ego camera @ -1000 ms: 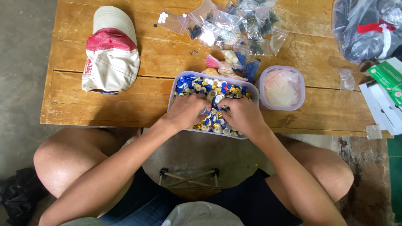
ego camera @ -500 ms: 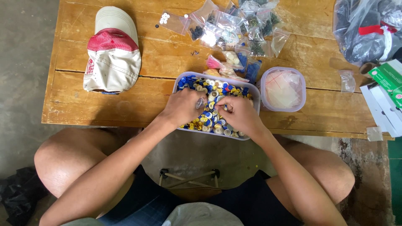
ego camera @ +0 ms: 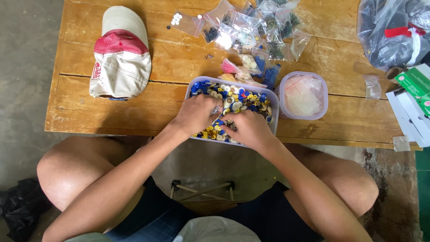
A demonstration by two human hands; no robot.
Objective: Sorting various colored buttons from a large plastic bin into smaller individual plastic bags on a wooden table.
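1. Bench (ego camera: 116,116): wooden planks, seated person works at its near edge, knees under it. Keep forearms low and steady over that edge; it's the only support.
2. Cap (ego camera: 120,54): red and cream, lies far left on the bench, well apart from the work. No interference.
3. Tub (ego camera: 193,83): pale rectangular plastic tub at the near edge, middle of the bench, full of small buttons (ego camera: 237,99) in blue, yellow and white. Near wall sits just at the bench edge, so press down, not toward the body, or it could slide off.
4. Round container (ego camera: 323,101): pale, just right of the tub, holds clear film or small bags. Close enough to reach one-handed without lifting the wrist far.
5. Pile of small clear bags (ego camera: 251,27): far side, some already holding sorted pieces. Loose empties to the right too.
6. Left hand (ego camera: 195,114): curled, knuckles up, fingers dug into the near-left part of the tub. Can't tell what it grips, if anything.
7. Right hand (ego camera: 247,127): same pose, near-middle of the tub, fingertips meeting the left's. Contents of grip hidden.
8. My read: picking through by colour. Best done with shallow rakes of the fingertips, spreading a thin layer rather than scooping, so pieces don't spill over the near wall.
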